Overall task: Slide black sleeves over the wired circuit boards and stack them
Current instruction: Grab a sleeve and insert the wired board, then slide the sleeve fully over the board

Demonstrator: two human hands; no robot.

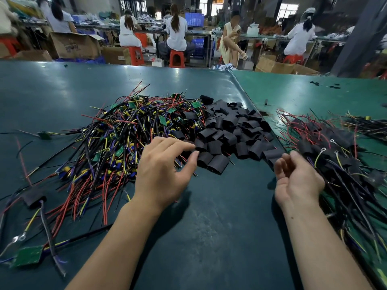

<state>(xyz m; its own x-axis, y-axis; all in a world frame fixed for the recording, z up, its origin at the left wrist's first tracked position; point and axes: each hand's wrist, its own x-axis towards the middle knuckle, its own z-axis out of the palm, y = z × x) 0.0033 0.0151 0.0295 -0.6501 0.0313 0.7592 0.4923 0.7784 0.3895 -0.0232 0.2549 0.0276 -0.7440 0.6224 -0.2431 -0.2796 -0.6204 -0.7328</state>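
A big tangle of wired green circuit boards [129,130] covers the table's left-centre. A heap of short black sleeves [230,130] lies right of it. On the right lies a stack of sleeved boards with trailing wires [335,151]. My left hand [165,170] hovers palm down at the near edge of the two piles, fingers relaxed, its fingertips by the nearest sleeves, holding nothing. My right hand [295,176] is palm up beside the sleeved stack, fingers loosely curled and empty.
One loose green board with wires [27,256] lies at the near left, and a single sleeved board [33,197] above it. The dark green table mat [209,227] meets a lighter green mat [314,95] on the right. Seated people work at benches beyond the table.
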